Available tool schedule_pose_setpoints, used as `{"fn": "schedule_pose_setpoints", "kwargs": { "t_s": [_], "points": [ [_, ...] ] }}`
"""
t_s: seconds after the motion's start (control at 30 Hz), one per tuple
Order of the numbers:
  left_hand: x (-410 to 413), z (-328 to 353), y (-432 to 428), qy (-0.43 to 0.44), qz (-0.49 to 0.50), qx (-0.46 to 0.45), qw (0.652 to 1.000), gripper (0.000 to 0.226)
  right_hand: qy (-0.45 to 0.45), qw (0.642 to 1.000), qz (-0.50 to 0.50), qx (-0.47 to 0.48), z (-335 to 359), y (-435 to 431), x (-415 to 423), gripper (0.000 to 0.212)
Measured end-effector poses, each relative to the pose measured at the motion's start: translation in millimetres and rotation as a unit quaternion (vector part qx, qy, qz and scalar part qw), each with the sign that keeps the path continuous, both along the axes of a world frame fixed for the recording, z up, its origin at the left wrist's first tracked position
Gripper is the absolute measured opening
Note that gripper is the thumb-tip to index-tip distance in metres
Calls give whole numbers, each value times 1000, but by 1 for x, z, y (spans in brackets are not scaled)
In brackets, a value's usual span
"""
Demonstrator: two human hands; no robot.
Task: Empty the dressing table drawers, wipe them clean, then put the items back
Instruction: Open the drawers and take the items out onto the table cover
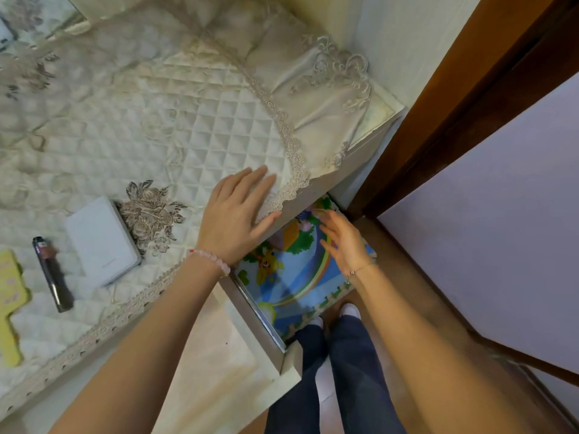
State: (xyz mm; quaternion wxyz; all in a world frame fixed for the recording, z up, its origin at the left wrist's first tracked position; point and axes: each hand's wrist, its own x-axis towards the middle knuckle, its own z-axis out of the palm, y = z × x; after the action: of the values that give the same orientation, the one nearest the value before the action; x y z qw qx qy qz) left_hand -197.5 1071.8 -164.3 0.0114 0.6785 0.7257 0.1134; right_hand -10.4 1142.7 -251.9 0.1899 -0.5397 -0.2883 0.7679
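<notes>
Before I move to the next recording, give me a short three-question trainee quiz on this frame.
1. True or false: the open drawer holds bottles.
2. Which hand lies flat on the quilted cloth? A) left B) right C) neither
3. Fill in: beside the white box on the cloth lies a dark ___.

Key:
1. False; only the cartoon liner shows inside.
2. A; the left hand presses the cloth at its lace edge, while the right hand hovers open over the drawer.
3. Tube, lying left of the box.
</notes>
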Motion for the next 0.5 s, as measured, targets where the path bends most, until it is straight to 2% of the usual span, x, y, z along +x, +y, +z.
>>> {"fn": "schedule_pose_setpoints", "kwargs": {
  "t_s": [0.1, 0.2, 0.33, 0.5],
  "points": [
    [-4, -5, 0, 3, -6, 19, 1000, 54, 87, 986, -86, -112, -19, 2, -15, 49],
    [-6, -7, 1, -10, -7, 19, 1000, 55, 142, 965, -143, -168, -30, 5, -30, 55],
    [-8, -9, 1, -20, -6, 16, 1000, 55, 196, 942, -194, -189, -36, 4, -44, 61],
    [-8, -9, 1, -21, -6, 19, 1000, 56, 222, 927, -233, -194, -40, -1, -50, 61]
  ]
}}
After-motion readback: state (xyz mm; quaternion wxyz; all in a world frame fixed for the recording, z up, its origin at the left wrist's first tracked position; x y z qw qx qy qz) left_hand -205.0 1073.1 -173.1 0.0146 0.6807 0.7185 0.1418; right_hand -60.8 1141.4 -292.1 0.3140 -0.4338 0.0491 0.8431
